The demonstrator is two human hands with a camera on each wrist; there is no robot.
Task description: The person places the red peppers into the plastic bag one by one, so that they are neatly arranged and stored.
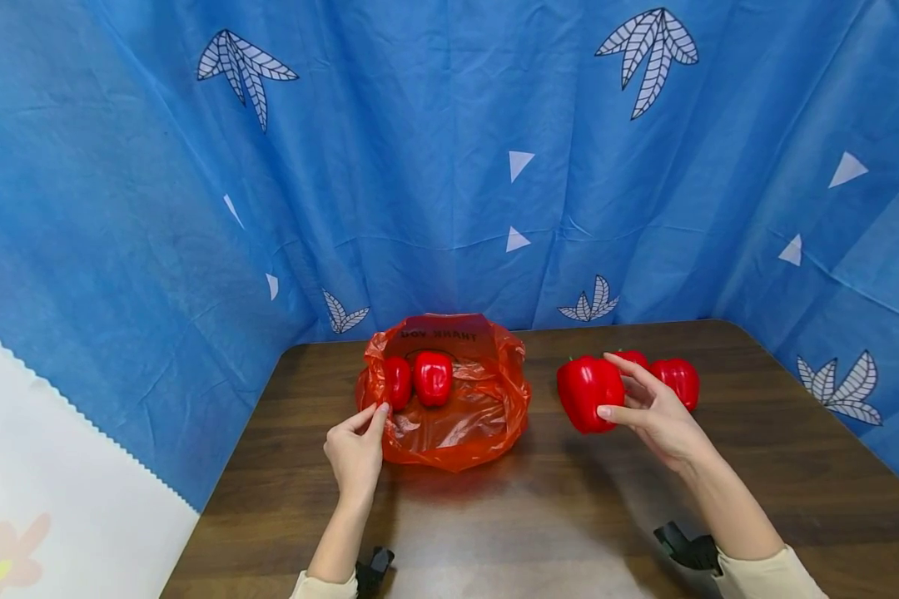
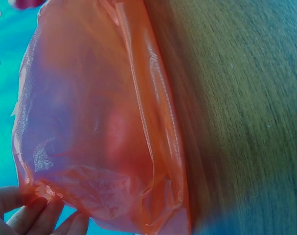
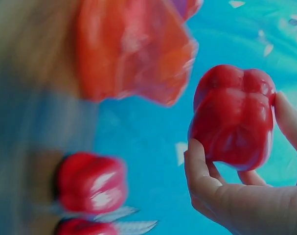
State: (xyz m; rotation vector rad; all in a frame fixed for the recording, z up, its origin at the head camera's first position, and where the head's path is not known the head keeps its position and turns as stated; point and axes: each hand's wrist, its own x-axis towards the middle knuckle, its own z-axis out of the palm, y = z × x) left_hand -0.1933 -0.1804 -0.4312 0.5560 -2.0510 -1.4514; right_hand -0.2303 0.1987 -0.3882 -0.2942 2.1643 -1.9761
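Observation:
A red plastic bag (image 1: 494, 441) stands on the table with its mouth spread upward. Two red bell peppers (image 1: 433, 378) lie inside it, toward its left side. My left hand (image 1: 355, 453) pinches the bag's left rim between thumb and fingers; in the left wrist view the fingers (image 2: 43, 210) grip the thin plastic (image 2: 99, 98). To the right of the bag, my right hand (image 1: 663, 420) holds another red bell pepper (image 1: 588, 393) above the table, thumb on one side and fingers on the other. The right wrist view shows this pepper (image 3: 234, 117) between thumb and fingertips.
Two more red bell peppers (image 1: 676, 381) lie on the table behind the right hand, partly hidden by it. The brown wooden table (image 1: 524, 532) ends at a blue curtain (image 1: 449, 166) behind and on both sides. A white cloth (image 1: 60, 466) hangs at the left.

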